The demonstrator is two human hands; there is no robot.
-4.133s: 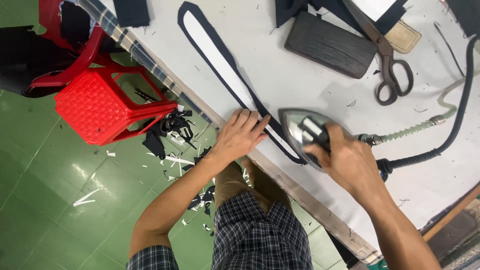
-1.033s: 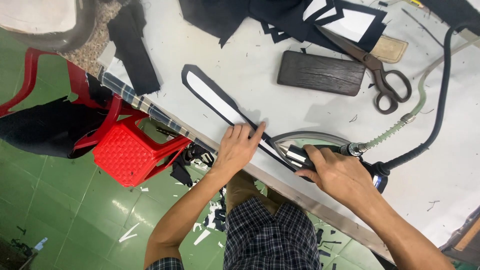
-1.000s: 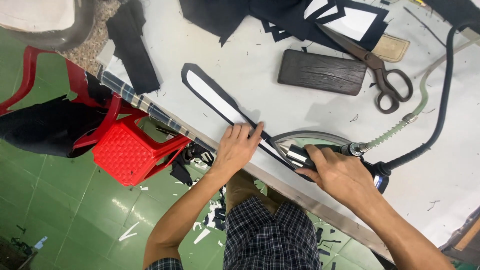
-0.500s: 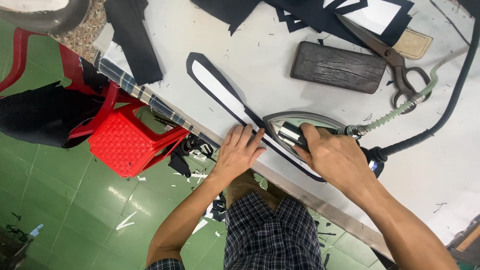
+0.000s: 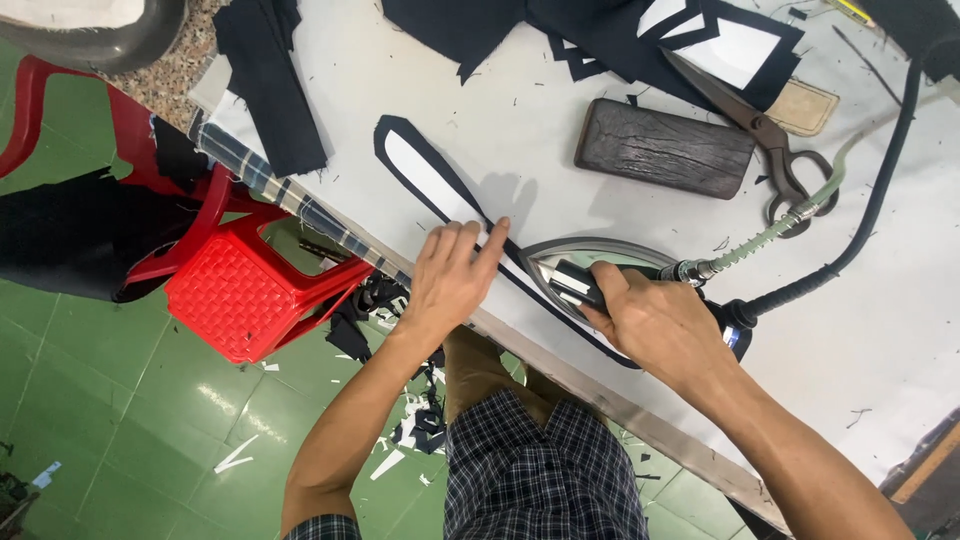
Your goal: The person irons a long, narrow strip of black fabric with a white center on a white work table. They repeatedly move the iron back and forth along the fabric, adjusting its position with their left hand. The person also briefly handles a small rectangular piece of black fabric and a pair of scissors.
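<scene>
A long narrow fabric strip [image 5: 425,175], white with a dark navy border, lies diagonally on the white table [image 5: 880,330]. My left hand [image 5: 452,275] rests flat on the strip near the table's front edge, fingers pressing the fabric down just ahead of the iron's tip. My right hand [image 5: 655,325] grips the black handle of a steam iron [image 5: 570,262] whose shiny soleplate sits on the strip. A black cable [image 5: 880,190] and a pale green hose [image 5: 790,220] run from the iron's back toward the upper right.
A dark wooden block [image 5: 664,147], large scissors [image 5: 775,150] and dark fabric pieces [image 5: 600,35] lie at the table's far side. A red plastic stool [image 5: 240,295] stands on the green tiled floor [image 5: 110,430] at left, with fabric scraps scattered around it.
My left hand has slid a little farther up the strip. The iron stays on the strip just behind it, its tip following the fingers.
</scene>
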